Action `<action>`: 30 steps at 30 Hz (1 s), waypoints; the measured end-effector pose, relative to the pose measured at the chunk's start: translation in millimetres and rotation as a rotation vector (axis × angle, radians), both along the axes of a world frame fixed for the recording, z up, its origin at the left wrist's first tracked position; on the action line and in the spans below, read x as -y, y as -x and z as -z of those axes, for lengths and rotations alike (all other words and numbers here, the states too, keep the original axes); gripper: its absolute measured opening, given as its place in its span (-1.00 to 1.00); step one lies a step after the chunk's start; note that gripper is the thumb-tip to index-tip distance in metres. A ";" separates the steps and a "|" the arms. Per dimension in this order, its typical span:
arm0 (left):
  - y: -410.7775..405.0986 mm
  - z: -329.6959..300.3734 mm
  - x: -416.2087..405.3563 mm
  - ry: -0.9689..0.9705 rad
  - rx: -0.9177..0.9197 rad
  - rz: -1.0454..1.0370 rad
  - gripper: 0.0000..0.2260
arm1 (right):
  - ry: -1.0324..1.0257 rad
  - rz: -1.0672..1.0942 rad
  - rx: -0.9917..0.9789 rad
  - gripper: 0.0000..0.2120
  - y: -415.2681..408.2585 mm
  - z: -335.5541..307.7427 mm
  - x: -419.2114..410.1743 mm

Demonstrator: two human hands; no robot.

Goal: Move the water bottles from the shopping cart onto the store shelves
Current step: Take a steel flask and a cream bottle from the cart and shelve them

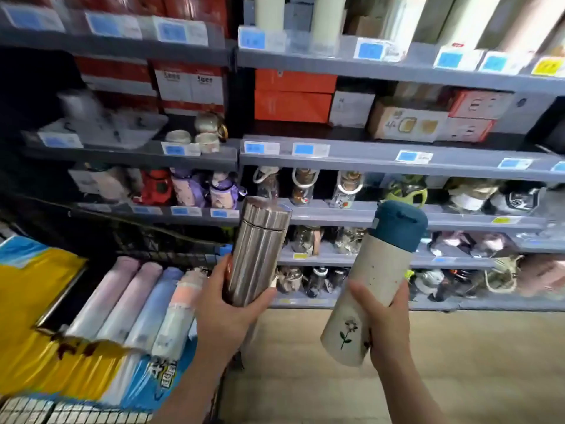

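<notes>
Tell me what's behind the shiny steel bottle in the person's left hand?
Behind the steel bottle, gripped in the left hand, are grey shelf edges and clear bottles with loop handles. The bottle covers whatever stands directly behind it.

Blurred, unreadable shelf price tags (pixel 414 156)

Grey shelving (pixel 367 162) stands on what looks like pale wooden floor (pixel 305 362).
</notes>
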State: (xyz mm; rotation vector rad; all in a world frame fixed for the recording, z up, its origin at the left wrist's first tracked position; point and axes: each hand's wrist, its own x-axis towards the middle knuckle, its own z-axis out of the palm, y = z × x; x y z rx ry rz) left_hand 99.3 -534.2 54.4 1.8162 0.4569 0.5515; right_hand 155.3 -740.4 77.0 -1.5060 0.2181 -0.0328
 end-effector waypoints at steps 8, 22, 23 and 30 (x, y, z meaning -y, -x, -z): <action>-58.2 -14.3 73.1 0.018 0.017 0.074 -0.14 | -0.076 0.059 0.034 -0.25 -43.3 -17.1 80.2; -209.2 2.6 33.8 -0.036 0.022 -0.163 -0.36 | -0.025 -0.175 0.078 -0.43 -210.6 -33.2 35.3; -222.2 1.4 22.6 -0.056 0.020 -0.163 -0.33 | -0.028 -0.208 0.072 -0.39 -228.2 -35.5 23.0; -280.7 -4.2 -31.9 -0.100 0.086 -0.220 -0.24 | -0.079 -0.340 0.015 -0.47 -321.2 -49.8 -54.6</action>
